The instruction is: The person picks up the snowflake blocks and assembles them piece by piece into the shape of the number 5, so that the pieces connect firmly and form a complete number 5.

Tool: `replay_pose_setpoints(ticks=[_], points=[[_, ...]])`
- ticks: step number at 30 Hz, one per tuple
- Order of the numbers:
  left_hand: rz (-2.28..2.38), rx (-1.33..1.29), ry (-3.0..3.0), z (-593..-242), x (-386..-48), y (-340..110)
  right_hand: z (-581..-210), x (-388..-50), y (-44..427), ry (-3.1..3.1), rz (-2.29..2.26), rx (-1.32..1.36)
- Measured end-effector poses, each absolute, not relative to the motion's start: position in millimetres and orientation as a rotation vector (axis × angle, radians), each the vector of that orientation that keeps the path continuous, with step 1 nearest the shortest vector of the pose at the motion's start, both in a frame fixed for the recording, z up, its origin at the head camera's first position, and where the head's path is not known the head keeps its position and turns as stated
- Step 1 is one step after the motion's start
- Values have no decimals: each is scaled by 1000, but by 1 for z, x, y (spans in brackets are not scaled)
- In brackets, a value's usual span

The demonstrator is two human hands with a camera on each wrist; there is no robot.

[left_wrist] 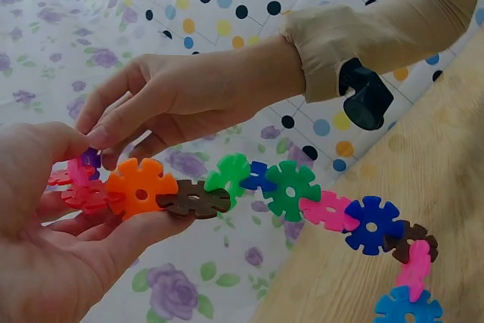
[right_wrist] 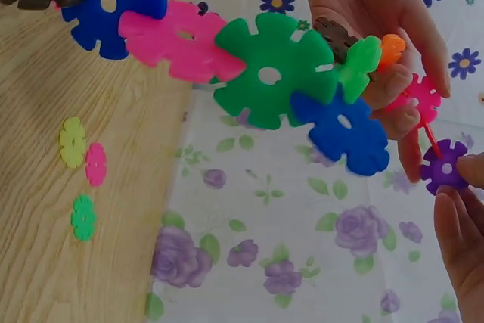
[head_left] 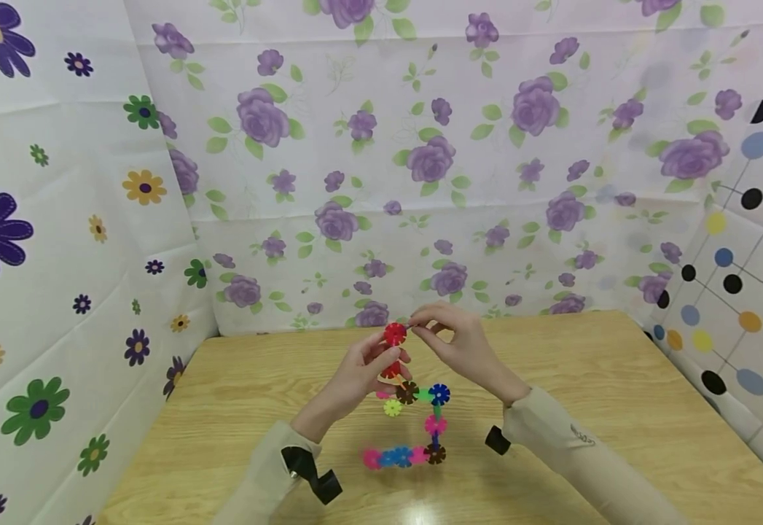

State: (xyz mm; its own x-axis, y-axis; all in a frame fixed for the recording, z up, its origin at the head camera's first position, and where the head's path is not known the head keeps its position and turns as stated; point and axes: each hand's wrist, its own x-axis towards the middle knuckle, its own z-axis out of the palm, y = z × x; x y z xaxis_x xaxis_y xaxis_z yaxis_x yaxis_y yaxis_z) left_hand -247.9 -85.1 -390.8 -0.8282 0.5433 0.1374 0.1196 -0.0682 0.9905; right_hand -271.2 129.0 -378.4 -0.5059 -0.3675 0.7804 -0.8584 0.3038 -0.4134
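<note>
A chain of colourful plastic snowflake discs, with a green disc (right_wrist: 268,72) and a blue disc (left_wrist: 372,225) among them, bends in the air above the table. My left hand (head_left: 358,368) grips its upper end, near an orange disc (left_wrist: 141,188) and the red discs (head_left: 396,334). Between thumb and fingers, my right hand (head_left: 456,343) pinches a purple disc (right_wrist: 445,167) against the edge of the end red disc. How deep their slots sit in each other I cannot tell. From the chain's lower corner, pink and light-blue discs (head_left: 402,456) run leftward.
Below the chain, a loose yellow disc (right_wrist: 72,142), pink disc (right_wrist: 96,164) and green disc (right_wrist: 83,218) lie on the wooden table (head_left: 256,408). Flowered cloth (head_left: 355,182) hangs behind the table's far edge, with more patterned cloth at both sides.
</note>
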Motion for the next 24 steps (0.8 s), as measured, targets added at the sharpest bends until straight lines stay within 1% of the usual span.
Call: replay_pose_setpoints(ticks=[8, 13, 16, 24], points=[[2064, 634, 1846, -397, -250, -99, -393, -282, 136, -2180, 1210, 988], [2093, 591, 1836, -398, -250, -105, -415, -291, 142, -2438, 1247, 911], [2106, 577, 1811, -398, -249, -107, -432, -297, 143, -2585, 1218, 933], [2121, 595, 1790, -395, -250, -105, -467, -306, 136, -2718, 1188, 1160]])
